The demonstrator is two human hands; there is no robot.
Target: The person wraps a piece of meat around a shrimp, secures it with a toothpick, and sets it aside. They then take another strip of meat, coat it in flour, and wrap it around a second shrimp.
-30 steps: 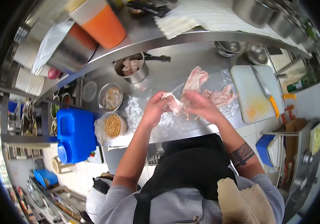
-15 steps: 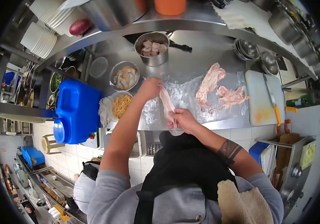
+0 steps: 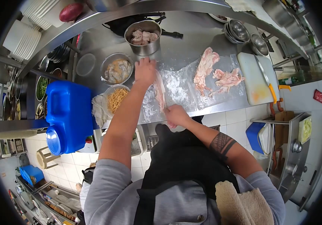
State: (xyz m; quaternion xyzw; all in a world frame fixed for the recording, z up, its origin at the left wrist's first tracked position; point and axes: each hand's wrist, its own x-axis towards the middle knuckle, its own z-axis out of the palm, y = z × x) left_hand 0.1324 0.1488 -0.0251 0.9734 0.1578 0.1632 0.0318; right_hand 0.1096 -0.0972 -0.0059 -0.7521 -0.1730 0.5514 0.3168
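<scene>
A long pale strip of raw meat (image 3: pixel 160 90) lies on the floured plastic sheet. My left hand (image 3: pixel 145 72) is at its far end, fingers spread and pointing away from me. My right hand (image 3: pixel 176 115) is closed at the strip's near end, by the table edge, pinching it. White flour (image 3: pixel 176 85) covers the sheet beside the strip. Farther right on the plastic lie two more pieces of raw meat, a long one (image 3: pixel 205 69) and a ragged one (image 3: pixel 228 79). A steel pot (image 3: pixel 143 48) with meat chunks stands beyond my left hand.
Left of my left hand are a bowl of battered pieces (image 3: pixel 118 71) and a bowl of thin yellow strips (image 3: pixel 116 99). A blue jug (image 3: pixel 71 116) stands farther left. On the right, a knife (image 3: pixel 262 71) lies on a white cutting board (image 3: pixel 253 84). Steel bowls (image 3: pixel 238 32) stand behind.
The meat strip, held up between both hands before, now lies on the sheet. My left hand has opened at its far end. The view has shifted slightly.
</scene>
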